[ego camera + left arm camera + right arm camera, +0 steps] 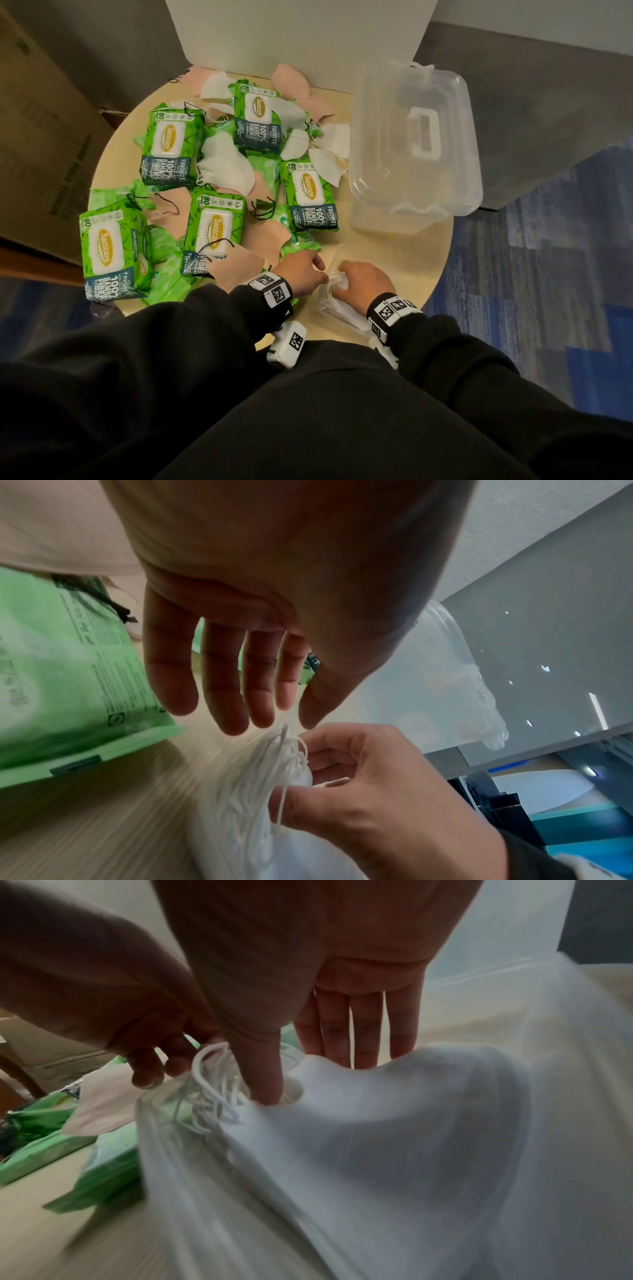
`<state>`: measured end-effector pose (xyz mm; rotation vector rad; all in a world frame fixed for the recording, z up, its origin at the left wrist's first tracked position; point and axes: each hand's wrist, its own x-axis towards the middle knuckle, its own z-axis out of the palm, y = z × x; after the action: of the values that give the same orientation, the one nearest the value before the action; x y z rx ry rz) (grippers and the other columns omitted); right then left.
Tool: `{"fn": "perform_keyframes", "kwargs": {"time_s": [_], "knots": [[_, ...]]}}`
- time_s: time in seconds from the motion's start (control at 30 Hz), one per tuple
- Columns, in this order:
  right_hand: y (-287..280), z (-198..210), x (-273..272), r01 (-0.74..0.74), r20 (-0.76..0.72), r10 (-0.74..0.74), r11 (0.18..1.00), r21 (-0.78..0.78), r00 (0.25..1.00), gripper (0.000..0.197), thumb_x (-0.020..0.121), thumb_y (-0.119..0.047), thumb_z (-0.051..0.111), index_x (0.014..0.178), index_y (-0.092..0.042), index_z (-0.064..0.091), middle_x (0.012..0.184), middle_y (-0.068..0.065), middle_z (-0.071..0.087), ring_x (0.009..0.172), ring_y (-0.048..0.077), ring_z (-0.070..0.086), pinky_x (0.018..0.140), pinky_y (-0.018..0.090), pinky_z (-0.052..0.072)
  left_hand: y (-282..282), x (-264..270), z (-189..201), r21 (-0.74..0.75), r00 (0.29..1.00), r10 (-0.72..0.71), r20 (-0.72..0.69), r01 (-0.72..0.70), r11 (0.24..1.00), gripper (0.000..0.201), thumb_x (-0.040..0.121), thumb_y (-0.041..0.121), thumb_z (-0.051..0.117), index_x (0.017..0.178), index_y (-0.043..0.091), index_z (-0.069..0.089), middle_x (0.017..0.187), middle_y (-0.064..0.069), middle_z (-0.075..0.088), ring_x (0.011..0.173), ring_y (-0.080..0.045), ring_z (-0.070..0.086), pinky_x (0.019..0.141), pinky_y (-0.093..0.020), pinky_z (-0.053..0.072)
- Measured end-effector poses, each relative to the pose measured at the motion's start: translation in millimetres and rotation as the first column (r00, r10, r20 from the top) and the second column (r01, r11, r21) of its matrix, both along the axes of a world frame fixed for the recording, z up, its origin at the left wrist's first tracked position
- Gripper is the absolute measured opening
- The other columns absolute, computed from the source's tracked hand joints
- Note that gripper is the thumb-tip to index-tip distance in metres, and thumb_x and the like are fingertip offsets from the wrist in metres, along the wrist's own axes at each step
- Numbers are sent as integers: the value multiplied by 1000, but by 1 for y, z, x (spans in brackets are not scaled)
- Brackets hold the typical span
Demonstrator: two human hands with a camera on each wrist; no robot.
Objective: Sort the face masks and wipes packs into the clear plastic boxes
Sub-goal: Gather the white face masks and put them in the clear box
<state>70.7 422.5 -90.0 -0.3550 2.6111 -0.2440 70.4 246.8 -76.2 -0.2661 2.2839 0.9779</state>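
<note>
right hand (369,802) fingers (263,1074) pinch bagged white masks (394,1123); left hand (260,631) loose.

Wipes packs (168,147) and masks (224,164) crowd the table's (404,260) left (right edge bare).

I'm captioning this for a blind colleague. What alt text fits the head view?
Both hands, left and right, work a clear bag of white masks at the near edge of a round table. Green wipes packs and loose masks cover its left; a closed clear box stands right.
</note>
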Motion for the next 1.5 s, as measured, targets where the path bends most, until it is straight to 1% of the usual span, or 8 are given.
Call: {"fn": "perform_keyframes", "kwargs": {"time_s": [0.27, 0.47, 0.63, 0.77, 0.97, 1.13, 1.3, 1.5], "knots": [[-1, 3, -2, 21, 48, -24, 998, 56, 999, 49, 84, -57, 70, 116, -20, 64, 104, 9, 70, 98, 33, 67, 79, 35, 54, 1, 2, -1, 16, 1000, 2, 2, -2, 1000, 26, 83, 33, 82, 99, 22, 65, 84, -1, 72, 70, -21, 76, 75, -36, 63], [8, 4, -6, 136, 187, -106, 978, -159, 977, 55, 81, -56, 74, 126, -24, 68, 121, 0, 71, 110, 21, 66, 93, 32, 52, 0, 3, -2, 25, 1000, -3, 3, 3, 1000, 22, 85, 31, 81, 98, 22, 66, 85, -1, 74, 68, -18, 76, 73, -35, 62], [10, 17, -13, 124, 220, -77, 970, -209, 973, 51, 85, -24, 71, 135, -21, 62, 127, 3, 69, 116, 19, 64, 104, 35, 49, -3, 6, 0, 69, 1000, 15, 8, -16, 998, 19, 88, 25, 78, 103, 19, 67, 83, 0, 75, 67, -17, 76, 56, -25, 54], [1, 35, -24, 220, 194, -153, 890, -399, 969, 43, 85, -10, 65, 126, -22, 67, 116, -1, 72, 106, 13, 67, 101, 32, 51, -22, 2, 11, 120, 992, 84, -97, -72, 990, 15, 87, 23, 78, 100, 19, 71, 78, 0, 75, 65, -16, 74, 51, -18, 46], [-53, 72, -54, 258, 198, -170, 741, -621, 965, 23, 85, -12, 76, 108, -19, 76, 99, -5, 76, 92, 8, 70, 89, 21, 52, -95, -21, 43, 172, 949, 198, -245, -159, 972, 9, 89, 18, 76, 98, 19, 73, 75, -2, 74, 65, -17, 72, 60, -26, 53], [-103, 81, -97, 311, 260, -178, 658, -686, 949, 22, 87, -15, 77, 107, -20, 74, 106, -1, 74, 99, 16, 70, 92, 35, 56, -169, -57, 62, 59, 909, 208, -361, -200, 978, 11, 88, 19, 76, 99, 21, 75, 77, 2, 73, 70, -14, 71, 66, -27, 52], [-139, 74, -152, 368, 221, -302, 629, -685, 927, 27, 85, -23, 79, 111, -23, 72, 114, -2, 71, 106, 19, 67, 88, 40, 53, -237, -108, 73, -58, 866, 147, -478, -198, 978, 17, 89, 24, 77, 105, 25, 73, 90, 6, 71, 83, -11, 65, 78, -29, 50], [-179, 69, -222, 472, 158, -478, 661, -583, 864, 42, 86, -27, 78, 124, -20, 63, 128, 3, 64, 118, 21, 61, 102, 43, 49, -317, -177, 67, -176, 843, 41, -536, -159, 971, 38, 89, 28, 76, 125, 22, 63, 116, 1, 59, 95, -17, 59, 80, -31, 44]]}}
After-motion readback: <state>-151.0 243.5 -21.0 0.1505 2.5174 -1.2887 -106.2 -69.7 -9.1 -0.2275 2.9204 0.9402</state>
